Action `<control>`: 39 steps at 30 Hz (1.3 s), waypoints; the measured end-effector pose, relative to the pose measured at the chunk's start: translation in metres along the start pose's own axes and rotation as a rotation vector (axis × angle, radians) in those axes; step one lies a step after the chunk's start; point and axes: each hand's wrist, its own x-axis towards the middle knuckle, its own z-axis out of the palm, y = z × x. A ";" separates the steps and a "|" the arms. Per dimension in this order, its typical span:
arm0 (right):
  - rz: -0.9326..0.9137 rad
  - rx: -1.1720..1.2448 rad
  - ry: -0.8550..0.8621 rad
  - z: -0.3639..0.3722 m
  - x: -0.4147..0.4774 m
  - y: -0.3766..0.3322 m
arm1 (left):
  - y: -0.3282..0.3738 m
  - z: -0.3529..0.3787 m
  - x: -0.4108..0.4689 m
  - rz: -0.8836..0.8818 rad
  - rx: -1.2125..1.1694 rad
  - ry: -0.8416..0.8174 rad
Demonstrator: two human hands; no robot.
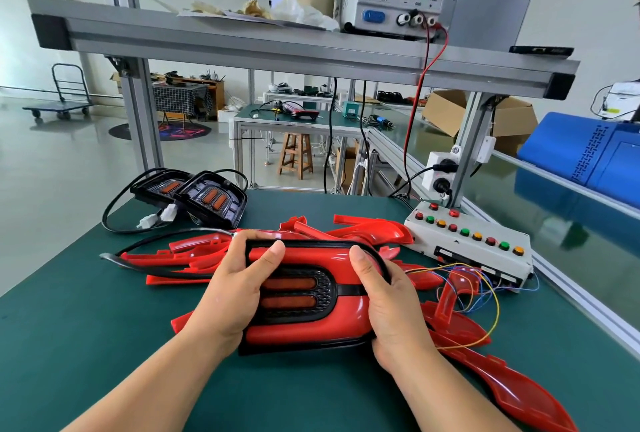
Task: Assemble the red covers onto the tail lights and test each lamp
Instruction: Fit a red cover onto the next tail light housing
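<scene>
On the green counter point(86, 327), we press a red cover point(311, 331) onto a tail light point(298, 293) held in front of us, over the middle of the counter. Our left hand point(235, 289) and right hand point(388, 303) are each curled round one end, thumbs on top. The cover looks seated, or nearly so. The lamp is unlit, so testing at the button box point(474, 241) seems still ahead. We count one lamp in hand, two bare tail lights point(211, 199) at far left, and loose covers point(367, 227) too tangled to count.

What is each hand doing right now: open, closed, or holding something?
Left hand: grips the left end of the red-covered tail light, thumb on top.
Right hand: grips the right end of the same tail light.
</scene>
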 end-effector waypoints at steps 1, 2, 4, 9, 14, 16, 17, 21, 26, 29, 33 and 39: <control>0.001 0.000 -0.002 0.000 0.000 0.000 | 0.000 0.000 0.001 -0.010 -0.008 -0.001; 0.000 0.000 -0.005 -0.001 0.000 -0.001 | 0.000 -0.001 0.001 -0.019 -0.016 0.000; -0.009 -0.003 -0.014 -0.001 0.001 -0.002 | 0.000 -0.002 0.003 -0.036 -0.037 0.002; -0.015 0.008 -0.017 0.000 0.001 -0.001 | 0.001 -0.004 0.004 -0.064 -0.046 -0.012; 0.003 0.030 -0.011 -0.001 0.000 -0.001 | 0.001 -0.003 0.004 -0.052 -0.018 -0.021; 0.002 0.034 -0.012 -0.001 0.000 -0.001 | 0.001 -0.002 0.004 -0.047 -0.015 -0.016; 0.002 0.037 -0.010 -0.001 -0.001 -0.002 | 0.001 -0.002 0.004 -0.048 -0.013 -0.013; 0.001 0.051 -0.003 0.001 -0.001 -0.002 | 0.001 -0.003 0.004 -0.055 -0.011 0.002; 0.014 0.058 0.000 0.001 -0.002 -0.005 | 0.002 -0.002 0.005 -0.060 -0.014 0.027; 0.013 0.059 0.014 0.002 -0.002 -0.005 | 0.003 0.000 0.006 -0.058 -0.015 0.038; 0.000 0.040 0.037 0.005 -0.003 -0.004 | 0.002 0.002 0.004 -0.041 0.001 0.040; -0.005 0.060 0.078 0.007 -0.002 -0.010 | 0.004 0.006 0.004 0.063 0.109 0.026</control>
